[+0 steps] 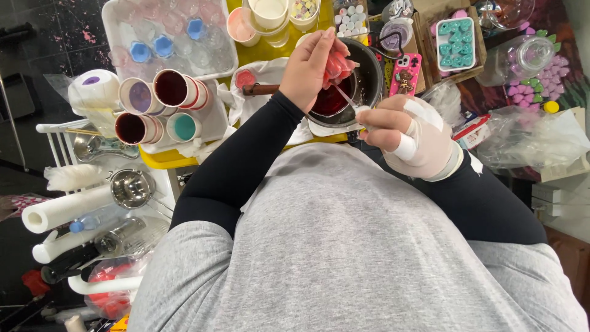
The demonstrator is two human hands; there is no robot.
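A small red mould (339, 65) is held in the left hand (310, 67), whose fingers are closed around it, just above a dark metal pot (367, 83) that contains a deep red liquid (330, 101). A thin metal tool (350, 99) is pinched between the closed fingers of the right hand (410, 136), which is wrapped in pale bandage and white tape; the tool's far end is seen at the underside of the mould, over the liquid. Both forearms are covered by black sleeves, and a grey shirt fills the lower part of the view. The pot is set on a yellow desk (161, 159), with a wooden handle (260, 90) lying just to its left on a white cloth (263, 72). Further left, four paper cups (158, 108) are tipped on their sides in a white tray (215, 117), their insides stained purple, dark red and teal. Beyond them, a clear tray (117, 24) holding blue and pink moulds is placed at the far edge. To the right of the pot, a pink phone (405, 72) is lying flat, and a white tray of teal shapes (455, 43) is seen behind it. A roll of paper towel (64, 208) is lying on a white rack at the lower left.
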